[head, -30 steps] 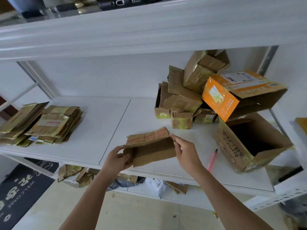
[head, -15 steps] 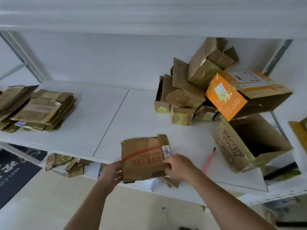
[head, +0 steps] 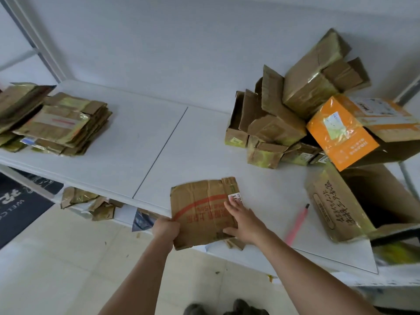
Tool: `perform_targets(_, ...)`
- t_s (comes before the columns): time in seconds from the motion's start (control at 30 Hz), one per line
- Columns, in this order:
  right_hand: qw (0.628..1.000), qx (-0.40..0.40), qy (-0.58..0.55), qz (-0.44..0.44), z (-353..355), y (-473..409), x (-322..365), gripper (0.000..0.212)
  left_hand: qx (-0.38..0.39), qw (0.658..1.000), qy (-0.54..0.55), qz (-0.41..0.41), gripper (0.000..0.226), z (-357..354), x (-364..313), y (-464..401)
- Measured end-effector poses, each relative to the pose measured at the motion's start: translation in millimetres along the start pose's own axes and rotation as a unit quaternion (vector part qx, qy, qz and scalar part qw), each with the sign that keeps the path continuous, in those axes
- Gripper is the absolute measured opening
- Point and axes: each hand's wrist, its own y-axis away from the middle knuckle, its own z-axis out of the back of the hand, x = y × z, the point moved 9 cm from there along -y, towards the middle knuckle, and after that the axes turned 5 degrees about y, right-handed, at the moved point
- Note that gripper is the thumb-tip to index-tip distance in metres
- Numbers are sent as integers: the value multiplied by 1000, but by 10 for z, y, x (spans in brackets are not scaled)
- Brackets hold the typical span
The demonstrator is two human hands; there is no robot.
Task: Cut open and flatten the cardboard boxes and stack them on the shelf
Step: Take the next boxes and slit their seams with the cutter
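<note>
One flattened box (head: 202,212) lies at the front edge of the shelf (head: 127,142), its near part overhanging; it is creased brown cardboard with a red arc, red print and a white label at its right side. Left hand (head: 167,228) grips its left near edge, fingers curled under. Right hand (head: 242,220) presses flat on its right side, fingers straight, covering part of the label. The print is too blurred to read. Right of the box lies one pink cutter (head: 296,226), then one open box (head: 354,201) with handwriting, cut off by the frame. Behind it stands a pile (head: 291,123) of uncut boxes, count unclear. Two stacks (head: 59,126) of flattened ones sit far left.
</note>
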Motion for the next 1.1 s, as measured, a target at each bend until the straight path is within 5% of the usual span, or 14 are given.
perform_targets(0.33, 999, -35, 21, -10, -121, 23, 14, 85, 54, 993, 92, 48, 27, -97, 41, -39)
perform_targets(0.5, 984, -153, -55, -70, 27, 233, -7, 95, 120, 978, 167, 37, 29, -43, -9, 81)
perform_targets(0.63, 887, -320, -295, -153, 144, 517, 32, 109, 91, 947, 303, 48, 28, 176, 103, 251)
perform_targets(0.73, 805, -210, -524, -182, 82, 311, 358, 87, 99, 908, 404, 48, 32, 282, 145, 381)
perform_targets(0.8, 727, -80, -664, -155, -26, 148, 790, 38, 111, 892, 436, 35, 32, 348, 159, 488)
perform_targets(0.83, 724, -78, -672, -133, 38, 118, 933, 20, 116, 886, 447, 30, 32, 390, 175, 546)
perform_targets(0.93, 832, -187, -517, -75, 381, 81, 1184, 26, 116, 867, 483, 20, 21, 676, 255, 668)
perform_targets(1.1, 858, -205, -466, -68, 319, 35, 1676, 33, 40, 850, 524, -42, 25, 1588, 377, 659)
